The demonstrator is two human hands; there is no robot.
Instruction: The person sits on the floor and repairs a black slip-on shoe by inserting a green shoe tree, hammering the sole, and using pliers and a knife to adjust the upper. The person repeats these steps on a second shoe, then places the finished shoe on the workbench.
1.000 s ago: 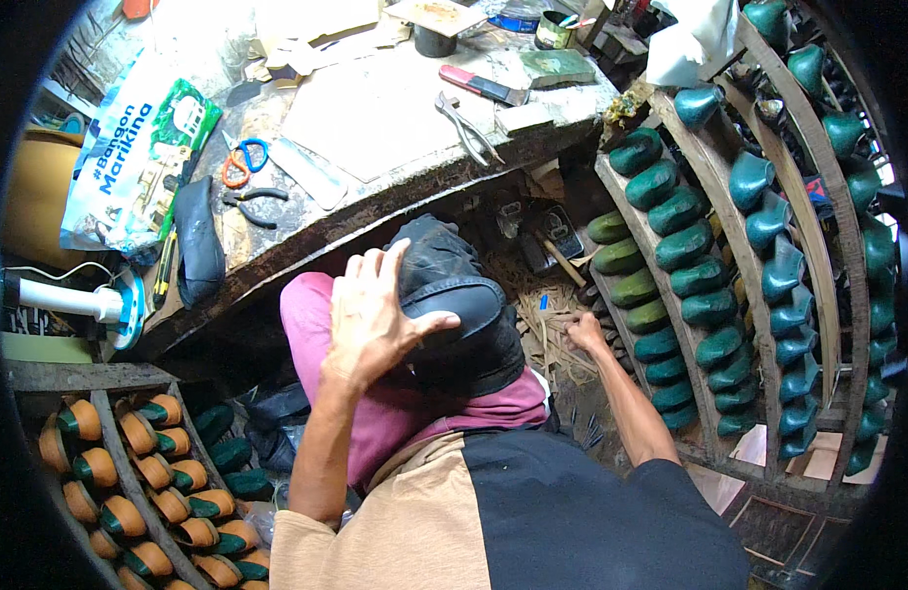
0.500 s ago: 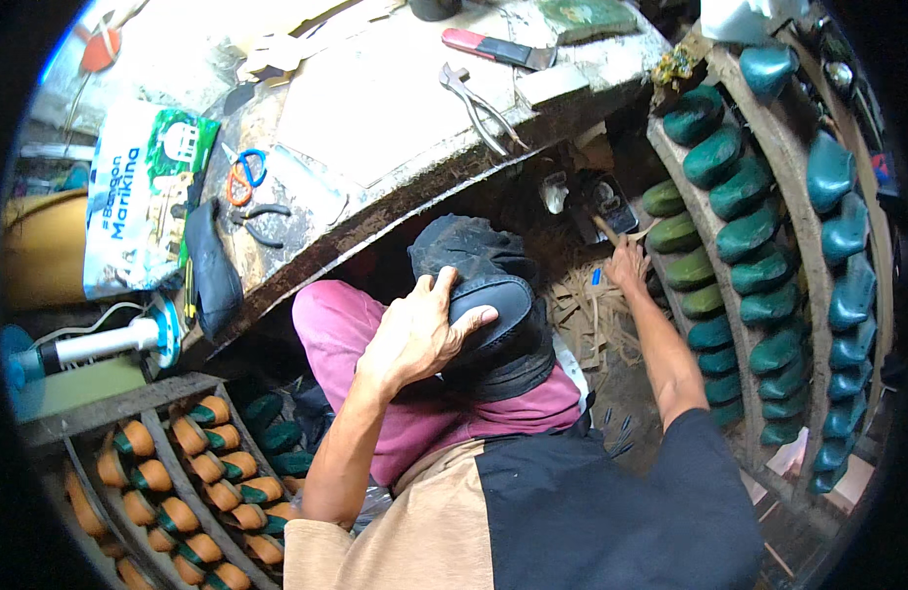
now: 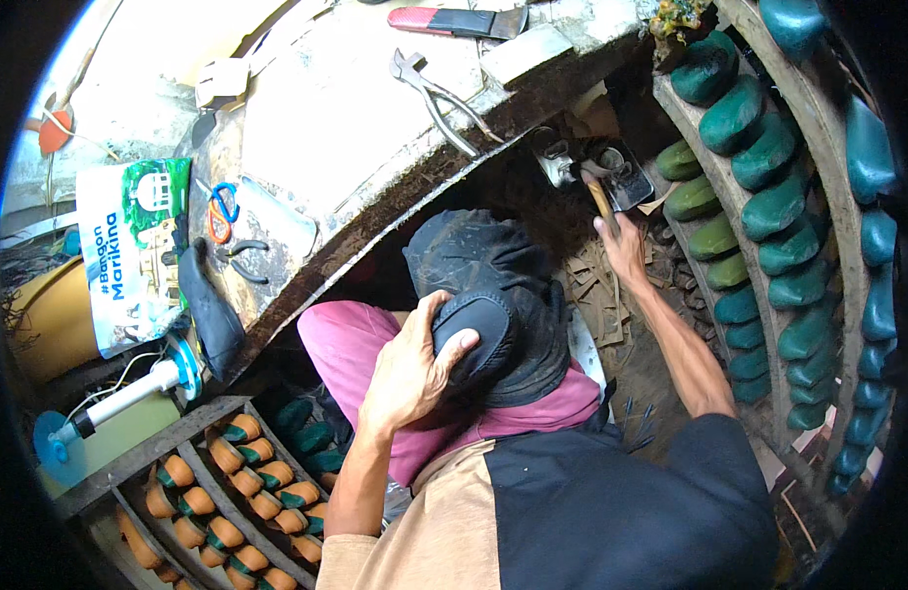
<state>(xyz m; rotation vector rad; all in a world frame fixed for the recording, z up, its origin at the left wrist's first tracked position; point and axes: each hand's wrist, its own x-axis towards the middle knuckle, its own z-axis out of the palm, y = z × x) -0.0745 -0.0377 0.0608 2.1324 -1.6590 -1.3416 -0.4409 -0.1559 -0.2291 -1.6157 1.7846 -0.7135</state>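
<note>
My left hand is closed around a black shoe, its thumb and fingers on either side of the rounded end. The shoe rests over my lap against a dark, dusty cloth that covers my knee. Out to the right, my right hand grips the wooden handle of a tool. The tool's far end lies by a dark tray under the table edge; its head cannot be made out clearly. A shiny crumpled-looking object sits beside that end.
On the bench lie pincers, a red-and-black-handled blade, scissors, small pliers and a black shoe upper. Green shoe lasts fill racks at right; tan shoes fill a rack at lower left.
My right hand has drawn the wooden-handled tool up and slightly left, and more of its handle shows. My left hand keeps its hold on the shoe, which has tilted slightly. The view has shifted.
</note>
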